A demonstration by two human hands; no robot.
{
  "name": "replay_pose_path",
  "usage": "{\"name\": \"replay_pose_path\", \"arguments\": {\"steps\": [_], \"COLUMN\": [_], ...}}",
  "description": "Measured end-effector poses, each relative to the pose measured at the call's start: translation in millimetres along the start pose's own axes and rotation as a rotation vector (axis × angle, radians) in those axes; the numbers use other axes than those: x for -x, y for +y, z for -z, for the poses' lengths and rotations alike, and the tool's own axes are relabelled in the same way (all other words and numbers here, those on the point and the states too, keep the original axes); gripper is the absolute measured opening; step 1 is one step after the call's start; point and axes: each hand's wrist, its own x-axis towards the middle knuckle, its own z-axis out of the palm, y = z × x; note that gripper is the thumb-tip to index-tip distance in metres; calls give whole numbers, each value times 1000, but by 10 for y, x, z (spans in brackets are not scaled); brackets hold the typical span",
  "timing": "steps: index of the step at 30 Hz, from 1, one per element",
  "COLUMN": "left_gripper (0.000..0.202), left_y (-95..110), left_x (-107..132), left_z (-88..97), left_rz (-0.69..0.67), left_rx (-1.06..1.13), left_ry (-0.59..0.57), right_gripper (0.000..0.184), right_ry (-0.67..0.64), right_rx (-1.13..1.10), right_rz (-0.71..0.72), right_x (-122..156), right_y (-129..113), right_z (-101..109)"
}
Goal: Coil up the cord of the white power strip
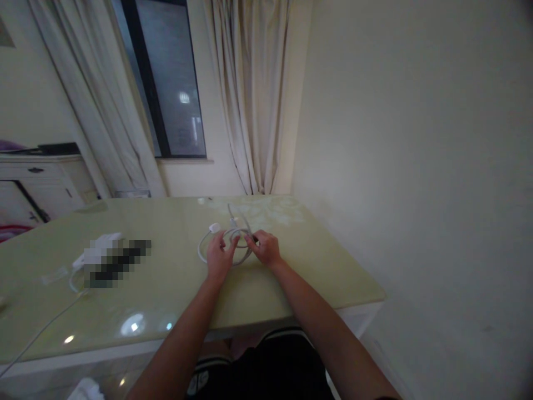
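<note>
A white cable lies in a loose coil on the pale green table, with a small white plug end at its upper left. My left hand rests on the coil, fingers curled around the loops. To its right, my right hand pinches the cable where the loops cross. Part of the coil is hidden under both hands.
A white charger block with a thin cable sits at the table's left beside a blurred-out patch. A wall runs close along the table's right edge. Curtains and a dark window stand behind, a white cabinet at far left.
</note>
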Motion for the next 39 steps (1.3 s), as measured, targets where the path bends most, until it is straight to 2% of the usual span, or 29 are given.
{"name": "replay_pose_path", "arguments": {"steps": [9, 14, 20, 26, 29, 34, 39], "left_gripper": [43, 39, 45, 49, 56, 56, 40], "left_y": [-13, -5, 59, -84, -156, -176, -340], "left_x": [8, 25, 69, 10, -15, -33, -116], "left_z": [31, 69, 58, -22, -40, -43, -41], "left_rz": [2, 11, 115, 214, 317, 367, 561], "left_rx": [3, 108, 110, 229, 266, 299, 439], "left_ry": [-70, -105, -100, -94, -62, 30, 279], "right_gripper": [37, 32, 30, 33, 36, 39, 34], "right_ry": [1, 25, 79, 210, 288, 469, 726], "right_rx": [-107, -176, -277, -437, -586, -740, -848], "right_rz": [-79, -84, -164, -277, -391, -583, -837], "right_x": [34, 41, 37, -24, -76, -167, -211], "right_y": [-26, -53, -124, -81, 5, 196, 530], "right_z": [-37, -23, -10, -85, -145, -212, -136]}}
